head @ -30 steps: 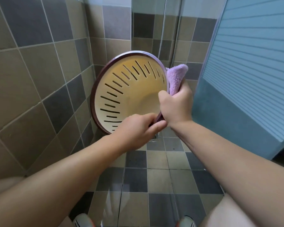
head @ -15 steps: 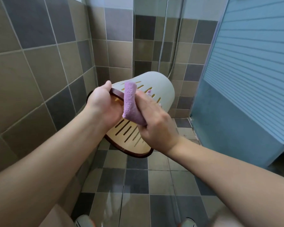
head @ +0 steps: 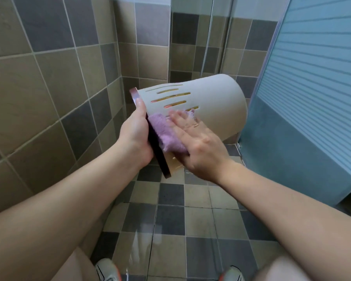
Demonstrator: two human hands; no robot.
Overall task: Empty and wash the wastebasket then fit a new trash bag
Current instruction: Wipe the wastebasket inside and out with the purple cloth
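Gripping the dark rim with our left hand (head: 135, 131), we hold the cream wastebasket (head: 215, 106) on its side in the air above the tiled floor (head: 170, 216). Our right hand (head: 199, 145) presses a purple cloth (head: 166, 134) flat-fingered against its slotted wall, fingertips slightly blurred, perhaps mid-wipe. A blue shower door (head: 312, 88) stands right.
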